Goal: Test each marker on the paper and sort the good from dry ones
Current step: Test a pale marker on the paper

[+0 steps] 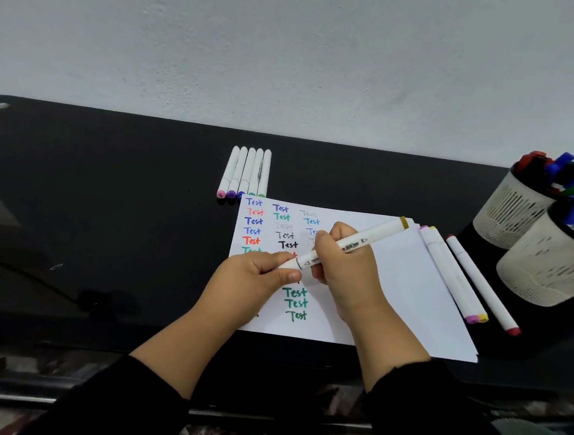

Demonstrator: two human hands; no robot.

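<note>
I see both hands over the white test paper (394, 277) near the black table's (109, 186) front edge: right hand (343, 266) grips the white yellow-capped marker (352, 244), left hand (257, 276) pinches its lower cap end.

Two pen holders (533, 216) crowd the right; desk (108, 203) left lies open.

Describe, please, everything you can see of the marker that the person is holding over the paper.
The marker is a long white double-ended one, plastic by its look, with an ochre-yellow band at its far end, a barcode label and small tip symbols printed on the barrel. It lies slanted above the sheet of paper, far end raised toward the upper right. The right hand grips the barrel; the left hand pinches the white cap at its near end. Whether the cap is fully seated cannot be told.
</note>
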